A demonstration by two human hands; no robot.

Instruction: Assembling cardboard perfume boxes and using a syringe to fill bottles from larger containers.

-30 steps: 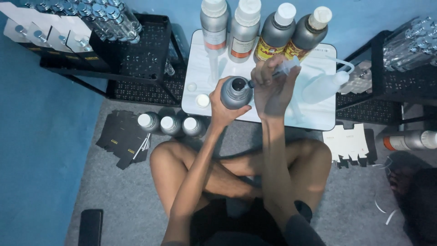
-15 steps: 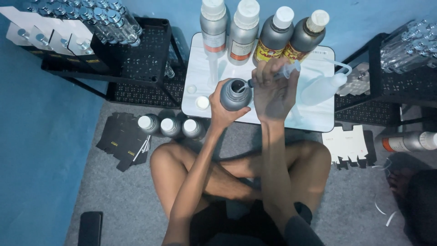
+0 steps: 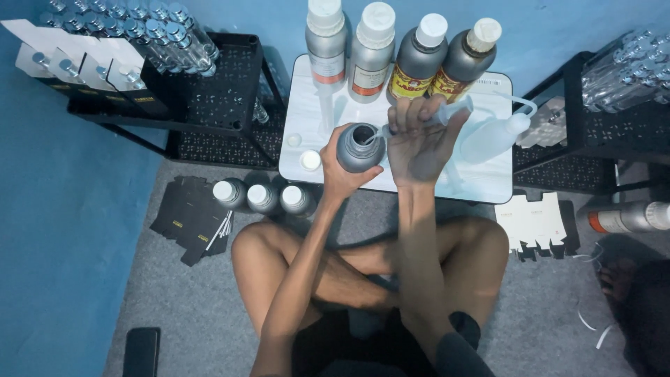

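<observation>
Right hand [image 3: 419, 143] hiding syringe [image 3: 447, 112] barrel, tip in open bottle [image 3: 359, 148]

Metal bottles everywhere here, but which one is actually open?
The grey metal bottle held in the left hand is open, its dark mouth showing. The four tall bottles behind and three by the knee all wear white caps.

head cam, steep downward view, close over lap, prob. floor-seated
</observation>
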